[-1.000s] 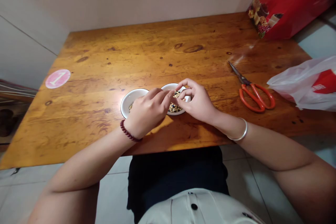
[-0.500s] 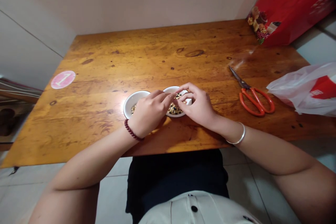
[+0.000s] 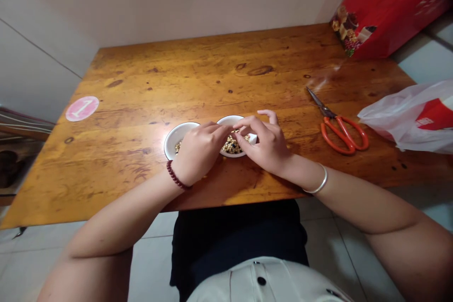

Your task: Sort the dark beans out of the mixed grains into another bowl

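Observation:
Two small white bowls with dark rims stand side by side near the table's front edge. The left bowl [image 3: 171,144] has some pale grains in it and is partly covered by my left hand [image 3: 200,152]. Inside the right bowl [image 3: 226,121] lies a mix of pale and black beans or grains [image 3: 231,146]. My left hand reaches over the gap, its fingers closed together above the right bowl. From the other side my right hand [image 3: 268,145] holds thumb and index finger pinched close to the left fingertips. Whatever lies between the fingertips is too small to name.
Orange-handled scissors [image 3: 344,134] lie to the right on the wooden table [image 3: 184,80]. Beyond them are a white plastic bag [image 3: 392,115] and a red printed bag [image 3: 392,19]. A pink round sticker marked 1 [image 3: 82,108] is on the left.
My right hand's index finger has bent inward and another finger has lifted outward. My left hand stays over the bowls. The whole view has shifted slightly.

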Available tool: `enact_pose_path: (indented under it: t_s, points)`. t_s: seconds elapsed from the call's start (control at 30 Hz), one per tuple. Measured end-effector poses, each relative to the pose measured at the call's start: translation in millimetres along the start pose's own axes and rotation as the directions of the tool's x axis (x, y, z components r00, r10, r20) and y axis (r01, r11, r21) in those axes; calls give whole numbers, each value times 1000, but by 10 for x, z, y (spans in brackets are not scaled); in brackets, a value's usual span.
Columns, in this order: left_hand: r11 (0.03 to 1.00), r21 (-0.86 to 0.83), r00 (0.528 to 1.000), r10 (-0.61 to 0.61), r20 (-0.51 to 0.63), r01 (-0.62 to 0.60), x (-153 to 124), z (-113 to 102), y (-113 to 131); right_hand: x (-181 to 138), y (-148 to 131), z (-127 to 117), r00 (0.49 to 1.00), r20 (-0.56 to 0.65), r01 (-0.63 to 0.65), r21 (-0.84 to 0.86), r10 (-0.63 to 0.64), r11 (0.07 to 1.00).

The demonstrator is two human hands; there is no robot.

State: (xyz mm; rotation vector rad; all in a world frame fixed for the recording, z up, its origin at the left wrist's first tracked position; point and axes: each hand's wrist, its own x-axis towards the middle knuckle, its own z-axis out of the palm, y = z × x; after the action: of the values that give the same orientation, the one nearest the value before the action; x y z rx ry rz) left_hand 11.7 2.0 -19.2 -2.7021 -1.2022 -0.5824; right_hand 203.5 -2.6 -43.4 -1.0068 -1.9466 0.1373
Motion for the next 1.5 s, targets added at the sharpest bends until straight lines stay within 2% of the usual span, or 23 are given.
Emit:
enact_pose_path:
  t_s: [0.1,0.2,0.33,0.53,0.8,0.9,1.0,1.1,1.17,1.27,1.5]
  points:
    - [996,-61,998,-70,1,70,19,-5,7,7,9,-2,1000,-8,-9,-10,9,1000]
    - [992,-93,996,-86,-4,85,30,-7,14,7,16,1,1000,-22,-4,-21,4,1000]
    - [997,-58,999,-48,-8,47,22,6,12,-3,21,3,998,-44,45,-52,-47,998]
    - [999,-11,999,31,9,-31,5,-10,16,-8,-5,-21,992,12,125,-144,-125,982]
    - [993,-75,995,-92,29,94,35,31,31,-4,-19,-18,986,-51,158,-59,-161,986]
    - [987,-64,986,-142,90,148,63,-79,-8,-1,-11,-5,985,-70,154,-70,-159,986]
    - [971,4,943,-234,238,239,88,-321,-162,1,-15,-9,986,-88,137,-64,-142,989]
    - [961,151,840,-276,467,232,75,-539,-368,-4,-29,-23,986,-85,139,-59,-143,989]
    - [966,169,799,-256,544,195,46,-593,-472,-12,-34,-28,987,-75,135,-67,-140,989]
    - [976,146,792,-215,571,160,-2,-556,-542,-17,-20,-20,990,-46,128,-80,-132,989]
    - [967,201,754,-249,608,158,-52,-503,-533,-22,59,32,991,102,90,-71,-83,993]
